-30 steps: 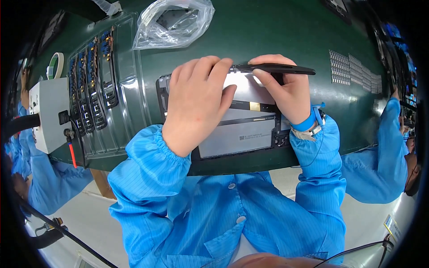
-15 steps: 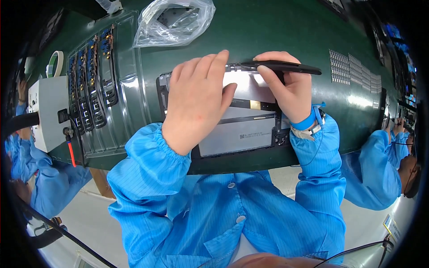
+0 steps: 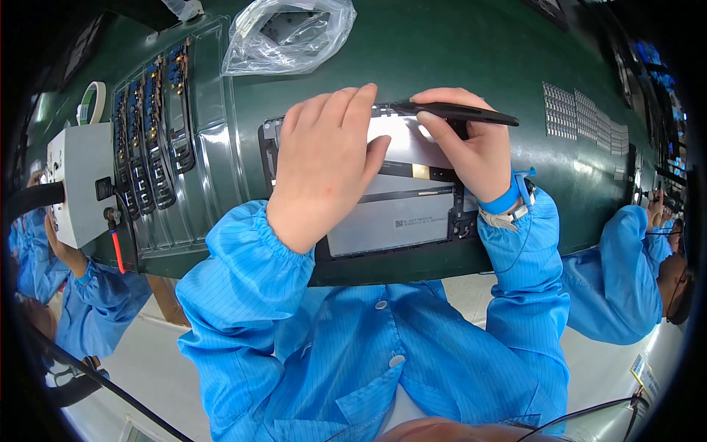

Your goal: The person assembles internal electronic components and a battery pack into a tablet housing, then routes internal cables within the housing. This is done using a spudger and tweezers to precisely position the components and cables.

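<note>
A tablet (image 3: 390, 230) lies on the green table with its inside exposed, showing silver-grey battery panels and a black frame. My left hand (image 3: 324, 155) rests over its left part, fingers stretched out together and thumb apart, hiding what lies beneath. My right hand (image 3: 471, 136) pinches black tweezers (image 3: 471, 114) between thumb and fingers. Their tip touches or nearly touches the tablet's far edge, by small parts too fine to make out. Around the right wrist is a blue wrist strap (image 3: 504, 199) with a cord.
At left, a clear plastic tray (image 3: 221, 155) holds several circuit board strips (image 3: 151, 125). Beside it stand a white box (image 3: 81, 184) with cables and a tape roll (image 3: 91, 103). A plastic bag (image 3: 287, 44) lies beyond the tablet, small metal pieces (image 3: 582, 118) at right. Co-workers sit on both sides.
My right hand and the tweezers have shifted slightly left along the tablet's far edge. My left hand stays put. At far left, a co-worker's arm has moved beside the white box.
</note>
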Motion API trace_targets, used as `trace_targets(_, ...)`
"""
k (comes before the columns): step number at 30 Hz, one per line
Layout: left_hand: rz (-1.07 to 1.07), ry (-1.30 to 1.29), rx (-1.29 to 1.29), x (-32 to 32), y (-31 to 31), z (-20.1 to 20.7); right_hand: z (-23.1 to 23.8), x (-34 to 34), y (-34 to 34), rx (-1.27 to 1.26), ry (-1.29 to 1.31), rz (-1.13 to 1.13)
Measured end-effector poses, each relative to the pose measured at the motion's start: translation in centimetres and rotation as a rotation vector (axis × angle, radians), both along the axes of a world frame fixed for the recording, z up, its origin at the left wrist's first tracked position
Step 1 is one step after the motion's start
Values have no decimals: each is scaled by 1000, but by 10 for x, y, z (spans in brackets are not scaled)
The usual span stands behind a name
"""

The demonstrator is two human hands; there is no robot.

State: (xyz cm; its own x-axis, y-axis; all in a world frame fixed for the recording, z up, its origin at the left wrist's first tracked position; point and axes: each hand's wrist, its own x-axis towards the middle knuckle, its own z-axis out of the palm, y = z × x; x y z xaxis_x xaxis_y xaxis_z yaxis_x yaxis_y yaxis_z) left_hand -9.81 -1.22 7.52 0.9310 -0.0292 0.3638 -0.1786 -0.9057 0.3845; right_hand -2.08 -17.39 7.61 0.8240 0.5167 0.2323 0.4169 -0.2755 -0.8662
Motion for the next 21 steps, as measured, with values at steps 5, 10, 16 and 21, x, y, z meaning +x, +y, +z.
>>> trace_targets(5,-2,0,4,1,1,0,3,-1,1,11,55,-40)
trace_targets(10,-1,-6,-7,-1,2,1,2,1,3,31,-21,-20)
trace_targets(16,14,-138,-57,-53,-4,33,24,-13,-27,308,8,38)
trace_targets(21,395,113,-186,-153,3,27,26,-55,-92,-247,-116,-347)
